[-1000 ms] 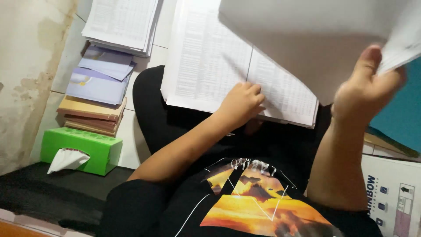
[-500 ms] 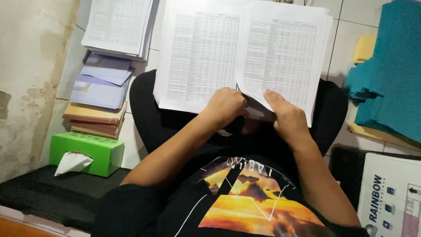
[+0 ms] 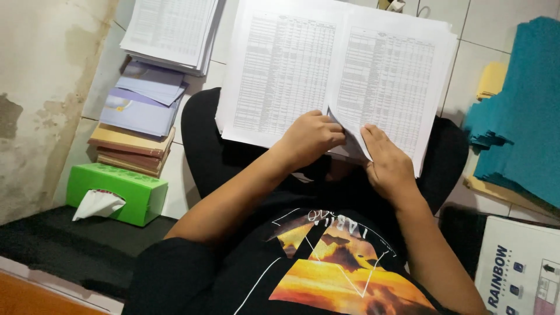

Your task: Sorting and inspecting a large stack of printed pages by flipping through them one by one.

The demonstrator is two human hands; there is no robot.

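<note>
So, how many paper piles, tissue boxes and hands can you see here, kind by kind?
Printed sheet stacks: 3, two on the lap, one on the floor
Green tissue box: 1
Hands: 2, left hand, right hand
Total: 6

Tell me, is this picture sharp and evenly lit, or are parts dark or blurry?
Head view: the printed sheets are bright and fairly sharp, though their print is too fine to read; the lap below both hands, left and right, falls into deep shadow; the green tissue box is clear; the wall looks dim and stained.
</note>
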